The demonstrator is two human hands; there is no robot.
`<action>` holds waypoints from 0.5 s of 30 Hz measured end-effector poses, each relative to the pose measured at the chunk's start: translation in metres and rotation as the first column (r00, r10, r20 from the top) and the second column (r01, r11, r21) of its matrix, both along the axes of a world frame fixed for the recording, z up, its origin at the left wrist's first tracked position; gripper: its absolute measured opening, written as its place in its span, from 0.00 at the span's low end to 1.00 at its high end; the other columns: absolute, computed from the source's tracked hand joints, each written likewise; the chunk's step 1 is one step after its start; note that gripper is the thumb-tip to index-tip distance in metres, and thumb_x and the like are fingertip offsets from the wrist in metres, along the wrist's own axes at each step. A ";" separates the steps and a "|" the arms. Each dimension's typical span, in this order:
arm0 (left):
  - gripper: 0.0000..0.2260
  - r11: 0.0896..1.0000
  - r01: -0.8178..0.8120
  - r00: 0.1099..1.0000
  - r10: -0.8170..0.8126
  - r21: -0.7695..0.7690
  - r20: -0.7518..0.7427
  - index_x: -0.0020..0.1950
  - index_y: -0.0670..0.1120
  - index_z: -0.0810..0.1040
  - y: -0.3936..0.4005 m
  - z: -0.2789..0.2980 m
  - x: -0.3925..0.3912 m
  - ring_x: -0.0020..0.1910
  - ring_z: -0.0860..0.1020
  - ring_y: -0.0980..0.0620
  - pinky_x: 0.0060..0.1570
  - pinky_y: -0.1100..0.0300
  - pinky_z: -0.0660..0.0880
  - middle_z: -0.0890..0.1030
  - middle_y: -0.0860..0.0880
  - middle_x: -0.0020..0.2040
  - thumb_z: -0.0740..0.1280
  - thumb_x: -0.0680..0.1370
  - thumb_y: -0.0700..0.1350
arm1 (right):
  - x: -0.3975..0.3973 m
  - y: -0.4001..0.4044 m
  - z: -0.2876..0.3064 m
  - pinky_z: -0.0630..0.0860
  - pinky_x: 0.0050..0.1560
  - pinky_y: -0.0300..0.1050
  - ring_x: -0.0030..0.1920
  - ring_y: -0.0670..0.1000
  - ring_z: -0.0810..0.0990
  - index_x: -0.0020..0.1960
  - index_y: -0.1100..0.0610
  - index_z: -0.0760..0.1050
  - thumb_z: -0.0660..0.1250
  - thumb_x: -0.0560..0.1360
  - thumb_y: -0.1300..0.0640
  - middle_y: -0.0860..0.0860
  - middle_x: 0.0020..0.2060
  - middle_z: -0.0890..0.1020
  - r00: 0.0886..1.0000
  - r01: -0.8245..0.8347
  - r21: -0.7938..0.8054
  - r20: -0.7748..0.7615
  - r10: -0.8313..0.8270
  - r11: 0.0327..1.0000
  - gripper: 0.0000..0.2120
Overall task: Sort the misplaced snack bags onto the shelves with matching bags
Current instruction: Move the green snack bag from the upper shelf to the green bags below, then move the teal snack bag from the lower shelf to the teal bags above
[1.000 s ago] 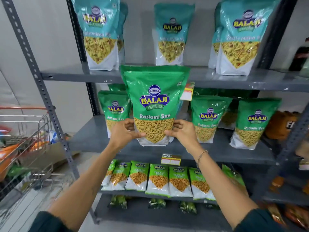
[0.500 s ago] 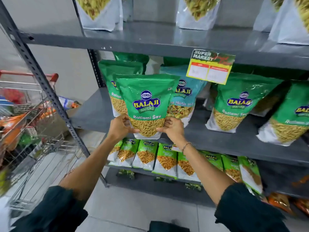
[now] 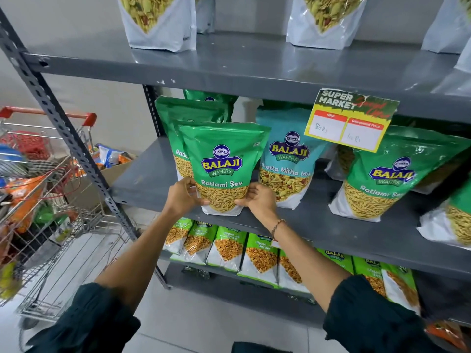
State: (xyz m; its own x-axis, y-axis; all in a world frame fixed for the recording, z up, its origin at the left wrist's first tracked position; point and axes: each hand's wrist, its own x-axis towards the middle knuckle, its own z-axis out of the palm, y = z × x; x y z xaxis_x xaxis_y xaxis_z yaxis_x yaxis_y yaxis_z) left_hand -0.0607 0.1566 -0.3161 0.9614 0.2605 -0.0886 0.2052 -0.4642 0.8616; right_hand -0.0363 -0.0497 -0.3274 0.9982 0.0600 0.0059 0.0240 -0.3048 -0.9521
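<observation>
A green Ratlami Sev bag (image 3: pixel 221 159) stands upright at the front edge of the grey middle shelf (image 3: pixel 142 184). My left hand (image 3: pixel 182 194) grips its lower left corner and my right hand (image 3: pixel 257 200) grips its lower right corner. Behind it on the left stand more green Ratlami Sev bags (image 3: pixel 175 115). A teal Khatta Mitha Mix bag (image 3: pixel 288 159) stands just to the right of it, among the green ones. Further right is another green Ratlami Sev bag (image 3: pixel 387 179).
A yellow price tag (image 3: pixel 350 121) hangs from the upper shelf (image 3: pixel 254 64), which holds white-bottomed bags (image 3: pixel 158 29). Several small green Chana Jor Garam packs (image 3: pixel 229 248) line the lower shelf. A loaded wire shopping cart (image 3: pixel 46 200) stands on the left beside the slotted rack post (image 3: pixel 63 123).
Both hands have carried the green bag down and in until it rests on the middle shelf. The view has dropped and closed in, and the teal bag now shows beside it.
</observation>
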 end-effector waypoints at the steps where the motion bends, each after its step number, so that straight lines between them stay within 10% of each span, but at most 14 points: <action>1: 0.31 1.000 0.003 1.000 -0.003 -0.012 0.000 0.57 0.40 0.74 -0.001 -0.002 0.001 0.54 0.79 0.45 0.57 0.49 0.76 0.81 0.43 0.54 0.80 0.58 0.42 | 0.002 -0.001 -0.002 0.78 0.50 0.44 0.44 0.50 0.80 0.47 0.61 0.75 0.78 0.59 0.65 0.59 0.48 0.83 1.000 -0.002 -0.008 -0.001 0.002 1.000 0.19; 11: 0.34 0.996 -0.024 1.000 0.025 -0.089 0.007 0.66 0.42 0.68 -0.009 -0.013 -0.006 0.63 0.73 0.45 0.64 0.48 0.70 0.75 0.44 0.63 0.78 0.63 0.42 | 0.003 -0.008 -0.011 0.75 0.60 0.49 0.57 0.55 0.79 0.58 0.63 0.72 0.76 0.63 0.65 0.60 0.57 0.79 0.997 -0.064 0.026 -0.044 0.066 0.998 0.26; 15: 0.17 0.950 -0.298 0.926 0.310 -0.089 0.216 0.53 0.43 0.74 -0.037 -0.016 -0.037 0.44 0.75 0.51 0.46 0.56 0.75 0.77 0.47 0.46 0.74 0.69 0.48 | -0.001 -0.031 -0.015 0.76 0.56 0.43 0.53 0.52 0.80 0.59 0.63 0.73 0.72 0.67 0.66 0.59 0.55 0.80 0.998 -0.053 -0.007 -0.013 0.053 0.999 0.22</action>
